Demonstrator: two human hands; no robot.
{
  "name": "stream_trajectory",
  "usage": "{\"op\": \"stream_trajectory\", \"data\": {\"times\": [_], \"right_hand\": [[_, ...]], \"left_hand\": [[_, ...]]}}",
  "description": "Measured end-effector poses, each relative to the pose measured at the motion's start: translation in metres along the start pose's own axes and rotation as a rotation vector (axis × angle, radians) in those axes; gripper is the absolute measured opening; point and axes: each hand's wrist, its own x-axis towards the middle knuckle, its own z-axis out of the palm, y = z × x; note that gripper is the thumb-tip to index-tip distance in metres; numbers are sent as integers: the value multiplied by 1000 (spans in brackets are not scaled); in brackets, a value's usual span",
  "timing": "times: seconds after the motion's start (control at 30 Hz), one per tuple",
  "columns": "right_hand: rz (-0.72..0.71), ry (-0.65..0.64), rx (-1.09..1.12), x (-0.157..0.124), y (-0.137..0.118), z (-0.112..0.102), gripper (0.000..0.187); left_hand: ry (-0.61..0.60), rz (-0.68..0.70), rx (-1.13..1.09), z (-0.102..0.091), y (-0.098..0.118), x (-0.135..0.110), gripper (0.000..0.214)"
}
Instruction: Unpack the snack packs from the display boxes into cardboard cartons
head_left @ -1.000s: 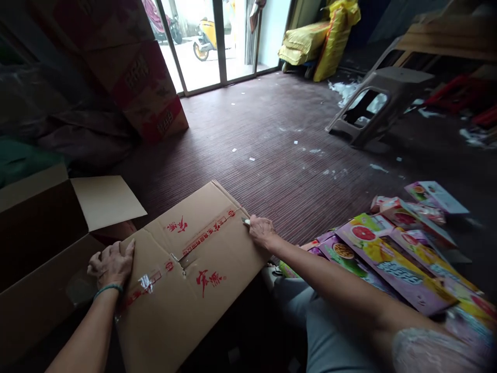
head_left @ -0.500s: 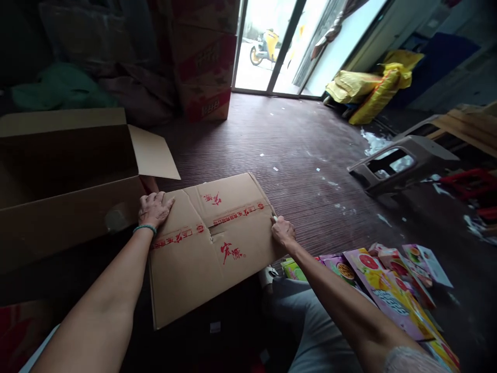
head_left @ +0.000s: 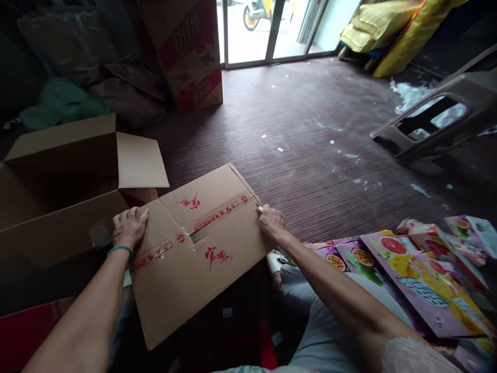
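A closed brown cardboard box [head_left: 202, 248] with red printed tape along its top seam sits in front of me. My left hand [head_left: 129, 227], with a green band at the wrist, rests curled over the box's left edge. My right hand [head_left: 271, 223] is closed on a small pale cutter whose tip shows at the right end of the tape seam. The tape is torn near the middle of the seam.
An open empty carton [head_left: 66, 191] stands at left. Several colourful flat product boxes [head_left: 419, 269] lie at right. A toppled grey plastic stool [head_left: 438, 124] lies on the dark floor, red cartons [head_left: 186, 57] stand near the glass door, and yellow sacks [head_left: 384, 31] are at back right.
The camera view swung and dipped; the box appears turned slightly. Both hands keep their places at the box's left edge and the right end of the tape.
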Motion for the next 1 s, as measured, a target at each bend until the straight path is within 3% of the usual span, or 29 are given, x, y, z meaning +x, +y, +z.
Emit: {"op": "stream_trajectory", "data": {"times": [0.17,0.27,0.33,0.43,0.57,0.73,0.8,0.87,1.0], "right_hand": [[-202,-12,-1,37,-34,-16,30],[-235,-5,6,48,-52,-25,33],[-231,6,-12,44,-56,-25,34],[-170,38,-52,18,-45,-13,34],[-71,66,-115,-51,-20,21,34],[23,-65,-212,-132,-7,52,34],[20,-120,-218,-146,-4,51,37],[-13,-188,-213,-148,1,43,42],[-159,-266,-256,-138,8,20,38]], "left_hand": [[48,-310,-44,1,-29,-86,79],[64,-390,-73,-1,-34,-117,79],[51,-388,-90,-3,-34,-119,77],[67,-291,-88,-7,-38,-101,71],[165,-83,-76,-7,-43,-63,67],[201,62,-138,-5,-27,-36,70],[184,7,-158,-11,-19,-42,75],[82,-133,-148,-22,-18,-62,79],[-150,-356,-90,-42,-37,-140,66]]}}
